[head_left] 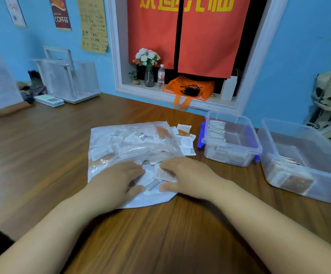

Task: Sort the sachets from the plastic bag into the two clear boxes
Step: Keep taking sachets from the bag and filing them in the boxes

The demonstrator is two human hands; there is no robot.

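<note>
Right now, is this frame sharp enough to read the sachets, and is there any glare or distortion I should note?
Head view: soft all over, so print on the sachets is unreadable; blur is worst at the left edge, around the white rack. Head view: the wide-angle lens bows the window frame; the bag shows only a faint sheen, no hard glare; lighting is even and shadows are soft.

It looked like a small café: a COFFEE poster [62,12] and a paper menu [93,24] hung beside a red-curtained serving hatch [160,93].

Left hand [114,180], right hand [188,177] palms down, fingers loosely bent, fingertips facing.
</note>
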